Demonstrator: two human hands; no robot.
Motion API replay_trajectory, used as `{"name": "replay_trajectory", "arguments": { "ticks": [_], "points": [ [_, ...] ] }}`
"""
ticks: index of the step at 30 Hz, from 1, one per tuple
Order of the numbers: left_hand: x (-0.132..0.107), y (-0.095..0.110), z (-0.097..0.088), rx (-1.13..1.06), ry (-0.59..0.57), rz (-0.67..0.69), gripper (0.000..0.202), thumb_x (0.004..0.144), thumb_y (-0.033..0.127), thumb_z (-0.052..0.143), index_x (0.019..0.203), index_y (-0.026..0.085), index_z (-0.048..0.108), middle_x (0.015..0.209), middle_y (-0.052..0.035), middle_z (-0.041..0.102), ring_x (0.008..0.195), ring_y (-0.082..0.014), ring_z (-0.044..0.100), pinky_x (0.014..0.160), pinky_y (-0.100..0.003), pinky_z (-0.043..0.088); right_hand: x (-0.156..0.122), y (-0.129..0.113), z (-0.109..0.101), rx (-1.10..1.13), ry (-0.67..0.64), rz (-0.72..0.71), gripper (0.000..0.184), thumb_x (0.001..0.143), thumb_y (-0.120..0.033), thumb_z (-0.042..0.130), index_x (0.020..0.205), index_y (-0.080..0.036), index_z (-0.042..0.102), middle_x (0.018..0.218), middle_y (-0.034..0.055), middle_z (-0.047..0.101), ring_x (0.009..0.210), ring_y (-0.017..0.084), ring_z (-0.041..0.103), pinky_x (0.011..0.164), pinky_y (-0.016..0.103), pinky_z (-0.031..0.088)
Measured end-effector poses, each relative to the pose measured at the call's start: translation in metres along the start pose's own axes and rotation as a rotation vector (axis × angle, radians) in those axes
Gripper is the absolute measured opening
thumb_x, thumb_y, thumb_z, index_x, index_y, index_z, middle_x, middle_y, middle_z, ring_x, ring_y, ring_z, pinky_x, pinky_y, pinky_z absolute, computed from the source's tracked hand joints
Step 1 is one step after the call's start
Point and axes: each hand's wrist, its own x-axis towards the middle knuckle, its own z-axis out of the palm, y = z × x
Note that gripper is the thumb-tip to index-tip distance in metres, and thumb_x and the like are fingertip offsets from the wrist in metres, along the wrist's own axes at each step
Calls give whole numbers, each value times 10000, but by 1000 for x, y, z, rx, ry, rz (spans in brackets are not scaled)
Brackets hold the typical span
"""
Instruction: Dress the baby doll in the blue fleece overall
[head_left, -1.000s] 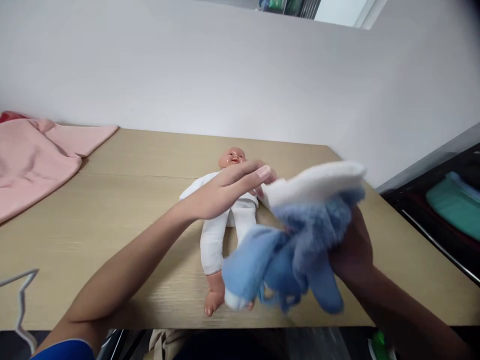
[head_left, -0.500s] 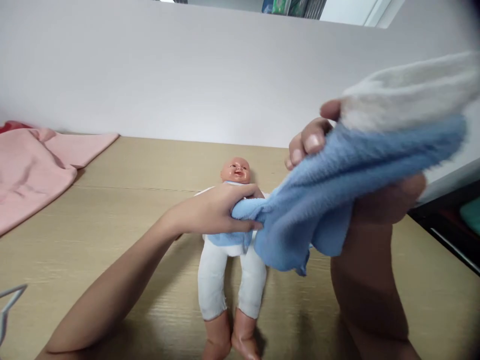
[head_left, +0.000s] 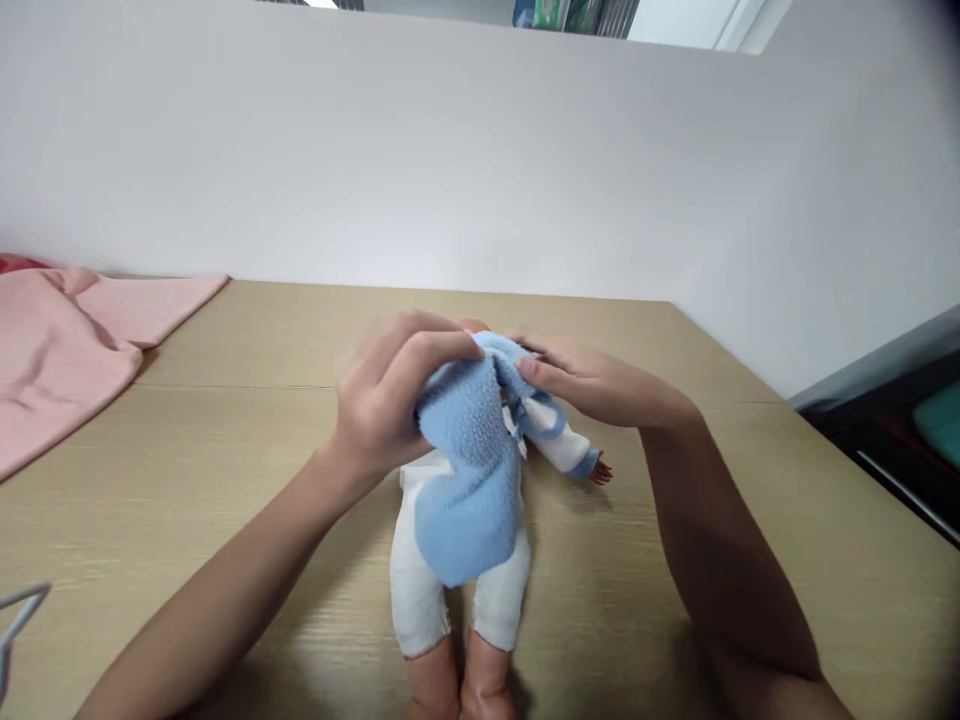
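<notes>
A baby doll lies on its back, feet towards me, in white leggings [head_left: 502, 600]. On one outstretched arm is a white sleeve with a blue cuff [head_left: 583, 463]. A fluffy blue cloth [head_left: 480, 470], perhaps a small garment, covers the doll's face and chest and hangs over its hips. My left hand [head_left: 397, 390], slightly blurred, is closed on the cloth's left side. At the upper right edge, by the doll's head, my right hand [head_left: 592, 375] pinches the cloth with the thumb in front; its other fingers are mostly hidden. A blue loop dangles below it.
A pink cloth [head_left: 67, 360] lies on the wooden table [head_left: 247, 440] at the left, with something red behind it. Part of a white wire hanger-like object [head_left: 22, 615] shows at the left edge. A pale wall [head_left: 450, 170] rises behind; a dark-framed object [head_left: 892, 420] stands right.
The blue cloth has come down from the upper right onto the doll's head and chest. My right hand moved left and down with it; the doll's sleeved arm now shows.
</notes>
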Motion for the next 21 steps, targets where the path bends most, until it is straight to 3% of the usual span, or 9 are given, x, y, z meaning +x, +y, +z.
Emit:
{"name": "replay_trajectory", "arguments": {
  "ticks": [3, 5, 7, 9, 13, 15, 17, 19, 21],
  "points": [
    [0, -4, -1, 29, 167, -53, 109, 1094, 323, 755, 1158, 324, 666, 1006, -12, 727, 850, -213, 693, 732, -428, 582, -4, 0, 0, 108, -30, 50, 782, 1089, -734, 628, 1752, -355, 459, 1794, 76, 504, 1615, 367, 510, 1343, 543, 431],
    [3, -3, -2, 45, 231, -90, 86, 1105, 317, 745, 1118, 327, 662, 982, 1, 700, 836, -201, 671, 699, -442, 567, -5, 0, -1, 136, -55, 99, 948, 1015, -730, 752, 1789, -334, 376, 1717, 124, 577, 1559, 370, 568, 1276, 546, 510],
    [8, 0, -3, 77, 253, -112, 98, 1107, 247, 722, 1062, 317, 669, 948, 10, 674, 820, -184, 653, 663, -441, 548, -4, 0, 0, 116, -34, 142, 1016, 944, -683, 865, 1768, -305, 406, 1611, 142, 656, 1487, 358, 620, 1232, 532, 549],
    [12, 3, -4, 94, 284, -123, 131, 1080, 202, 729, 1014, 306, 684, 918, 8, 664, 804, -178, 643, 628, -438, 537, -3, -2, 3, 131, -33, 154, 922, 927, -641, 900, 1684, -282, 517, 1515, 129, 716, 1413, 337, 667, 1197, 505, 569],
    [13, 3, -6, 107, 302, -174, 114, 1069, 271, 752, 1003, 337, 687, 914, -18, 674, 797, -207, 649, 617, -472, 561, -3, -7, 9, 183, -14, 113, 534, 980, -602, 860, 1389, -277, 748, 1372, 60, 781, 1291, 294, 718, 1117, 424, 578],
    [12, -4, -10, 103, 223, -149, 104, 1067, 285, 758, 1058, 353, 681, 927, -20, 687, 803, -209, 658, 620, -473, 562, -4, -9, 9, 215, 135, 94, 378, 1009, -604, 825, 1147, -253, 805, 1180, 40, 804, 1124, 248, 736, 1005, 363, 586],
    [12, -14, -17, 39, 44, -32, 131, 1041, 281, 780, 1108, 334, 681, 942, -15, 710, 783, -196, 665, 615, -447, 549, -5, -11, 5, 345, 268, 71, 421, 1027, -632, 790, 914, -228, 748, 888, 18, 730, 827, 186, 673, 788, 316, 565],
    [14, -24, -26, -33, -236, 90, 132, 1023, 264, 765, 1113, 299, 675, 957, -14, 739, 785, -192, 691, 661, -427, 550, -4, -12, 1, 496, 336, 25, 523, 1009, -672, 790, 779, -232, 626, 705, -16, 577, 624, 148, 514, 608, 302, 477],
    [18, -29, -34, -76, -556, 89, 150, 1007, 232, 745, 1127, 292, 678, 1011, -15, 777, 884, -221, 749, 780, -422, 569, -2, -13, -3, 576, 392, -16, 563, 974, -699, 815, 760, -247, 558, 657, -35, 498, 577, 143, 442, 552, 305, 431]
  ]
}}
